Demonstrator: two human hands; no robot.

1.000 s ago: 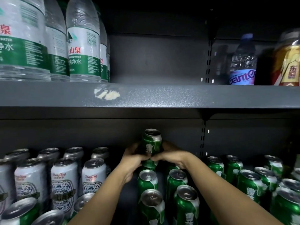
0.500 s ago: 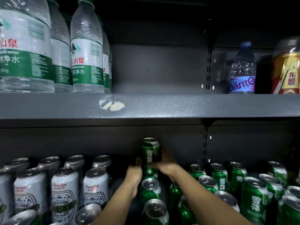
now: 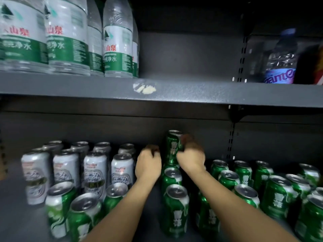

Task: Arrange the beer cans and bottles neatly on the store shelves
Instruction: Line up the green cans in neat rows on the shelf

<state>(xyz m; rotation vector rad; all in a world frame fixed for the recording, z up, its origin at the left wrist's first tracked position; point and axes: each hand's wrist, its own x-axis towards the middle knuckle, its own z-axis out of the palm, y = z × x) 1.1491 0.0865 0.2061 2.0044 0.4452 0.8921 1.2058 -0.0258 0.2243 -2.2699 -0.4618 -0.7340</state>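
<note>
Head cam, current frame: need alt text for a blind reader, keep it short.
A person's right hand grips an upright green beer can at the back of a dark lower shelf, while the left hand hangs curled beside it. White cans stand left, more green cans right, water bottles above.

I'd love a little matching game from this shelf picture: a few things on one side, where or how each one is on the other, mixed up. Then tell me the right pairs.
Things:
1. right hand
2. left hand
3. white cans
4. water bottles

Places or states:
A. standing on the upper shelf, at its left
B. gripping the raised green can
C. fingers curled, holding nothing, just left of the raised green can
D. in rows on the lower shelf, left of the hands

Pairs: 1-B, 2-C, 3-D, 4-A
</note>
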